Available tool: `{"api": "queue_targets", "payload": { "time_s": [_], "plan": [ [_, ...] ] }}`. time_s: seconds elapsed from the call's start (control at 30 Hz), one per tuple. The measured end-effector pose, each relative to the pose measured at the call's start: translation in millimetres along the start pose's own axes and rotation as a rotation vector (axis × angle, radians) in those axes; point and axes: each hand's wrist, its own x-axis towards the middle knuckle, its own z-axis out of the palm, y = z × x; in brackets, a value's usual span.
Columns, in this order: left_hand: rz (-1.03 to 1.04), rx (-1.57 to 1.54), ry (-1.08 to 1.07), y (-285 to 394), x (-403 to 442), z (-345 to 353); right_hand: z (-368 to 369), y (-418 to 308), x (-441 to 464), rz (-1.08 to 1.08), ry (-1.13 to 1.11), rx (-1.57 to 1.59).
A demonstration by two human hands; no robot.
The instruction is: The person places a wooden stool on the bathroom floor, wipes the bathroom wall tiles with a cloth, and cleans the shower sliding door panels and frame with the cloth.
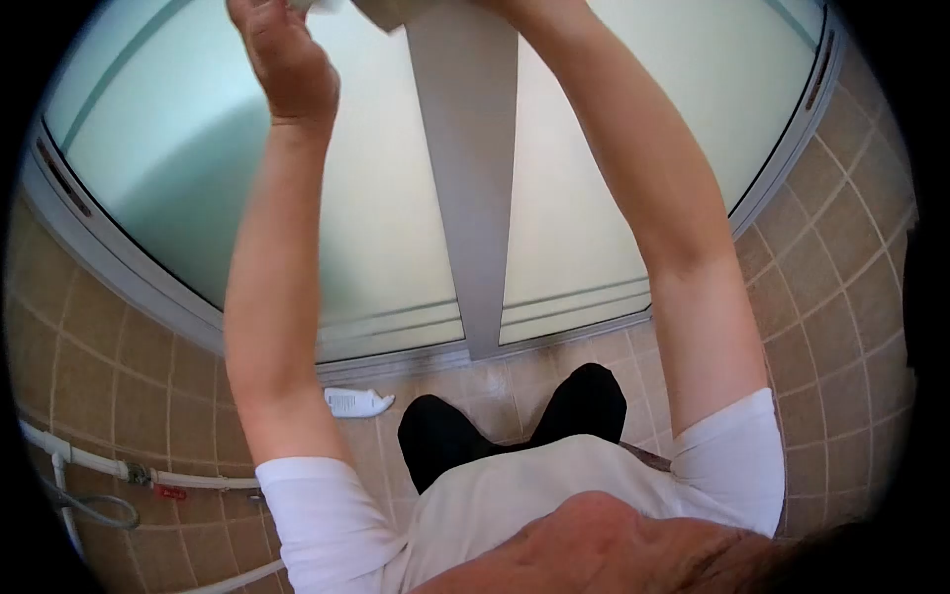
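Note:
Both arms reach up toward the top of the view, in front of a frosted glass door with a grey metal centre frame (465,178). My left hand (287,59) is at the upper left, its fingers curled round something white that is mostly cut off by the top edge. Between the hands, a beige, cloth-like item (391,12) shows at the top edge; what it is cannot be made out. Only the wrist end of my right arm shows, and the fingers of my right hand lie beyond the frame.
A white bottle (356,402) lies on the tiled floor left of my feet. White pipes (99,462) with a red valve handle (169,491) and a grey hose run along the lower left wall. Brown tiled walls (831,247) flank the door.

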Motion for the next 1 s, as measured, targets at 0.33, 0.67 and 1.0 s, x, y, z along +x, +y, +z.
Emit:
{"api": "queue_targets", "payload": {
  "time_s": [0.33,0.67,1.0],
  "plan": [
    [0.037,0.240,-0.201,-11,-38,-14,-65,-44,-288,-0.180,-0.265,0.283],
    [-0.302,0.141,-0.423,5,-41,33,-66,-10,-231,-0.180,-0.272,0.415],
    [-0.375,0.156,-0.136,-3,-53,50,-36,107,-79,-0.155,0.038,0.141]
  ]
}}
